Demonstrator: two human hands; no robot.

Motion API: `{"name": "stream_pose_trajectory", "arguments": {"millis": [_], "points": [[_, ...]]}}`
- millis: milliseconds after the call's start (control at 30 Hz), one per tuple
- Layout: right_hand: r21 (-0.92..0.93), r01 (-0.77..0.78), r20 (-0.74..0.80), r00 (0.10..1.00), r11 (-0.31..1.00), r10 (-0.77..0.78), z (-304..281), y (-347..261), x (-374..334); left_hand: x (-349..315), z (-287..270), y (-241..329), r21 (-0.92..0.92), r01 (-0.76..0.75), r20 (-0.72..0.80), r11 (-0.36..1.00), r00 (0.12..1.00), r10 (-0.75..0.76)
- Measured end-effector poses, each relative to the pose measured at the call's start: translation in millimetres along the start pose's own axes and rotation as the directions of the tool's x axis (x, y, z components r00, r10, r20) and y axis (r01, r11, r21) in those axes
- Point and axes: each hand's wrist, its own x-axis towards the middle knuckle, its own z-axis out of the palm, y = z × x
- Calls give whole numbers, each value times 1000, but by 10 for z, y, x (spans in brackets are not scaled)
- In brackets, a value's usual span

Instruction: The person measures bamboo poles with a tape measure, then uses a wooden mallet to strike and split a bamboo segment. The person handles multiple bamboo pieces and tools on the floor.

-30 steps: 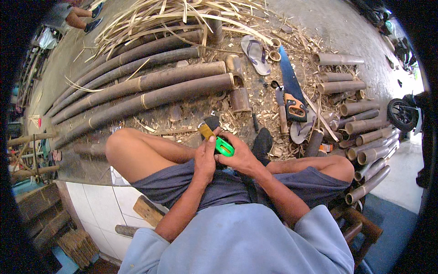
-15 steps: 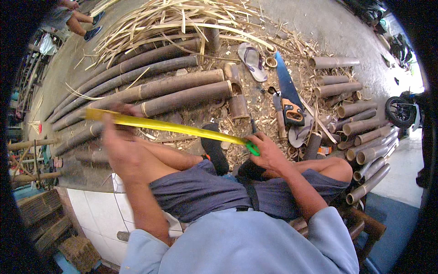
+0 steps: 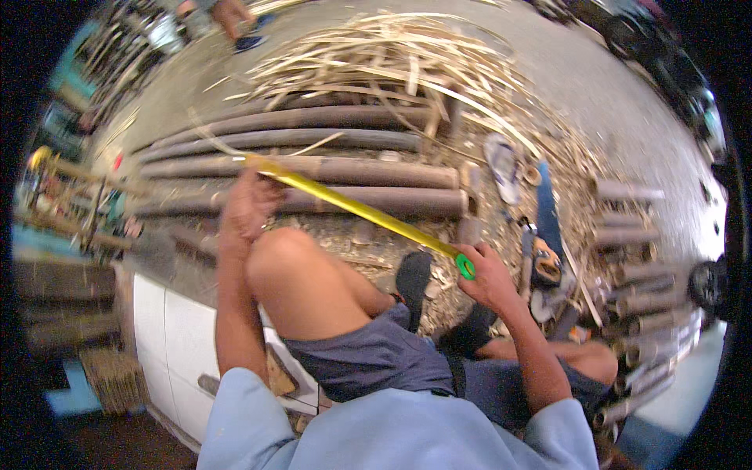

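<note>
A yellow measuring tape (image 3: 356,207) runs taut from upper left to lower right above my knees. My left hand (image 3: 247,207) pinches its free end near the long bamboo poles (image 3: 313,168). My right hand (image 3: 489,274) grips the tape's green case (image 3: 466,266) at the other end. I sit with bare knees raised, in grey shorts and a light blue shirt.
Split bamboo strips (image 3: 392,66) pile up beyond the poles. Short bamboo sections (image 3: 634,235) lie at the right, with a sandal (image 3: 501,164), a blue-bladed saw (image 3: 548,223) and a wheel (image 3: 709,286) nearby. White panels (image 3: 168,345) stand at my left. Another person's feet (image 3: 231,16) show at the top.
From both hands together on the green case a second ago, my left hand has drawn the tape out to the left. The view has tilted and the tape sits lower over the poles.
</note>
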Motion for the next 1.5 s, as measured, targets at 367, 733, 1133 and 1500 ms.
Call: {"name": "stream_pose_trajectory", "arguments": {"millis": [367,733,1133,1500], "points": [[46,-4,206,979,999,-6,402,-586,666,-527,582,-1536,21,265,19,964,964,-265],[243,-104,175,983,964,62,858,7,177,-603,809,-2249,590,259,93,765,919,-383],[626,-542,164,794,560,585,534,507,-194,582,1522,-2384,867,-494,498,-65,857,133],[910,-316,414,741,-269,530,690,1187,176,1131,1596,-2415,795,-569,559,-210,822,-113]]}}
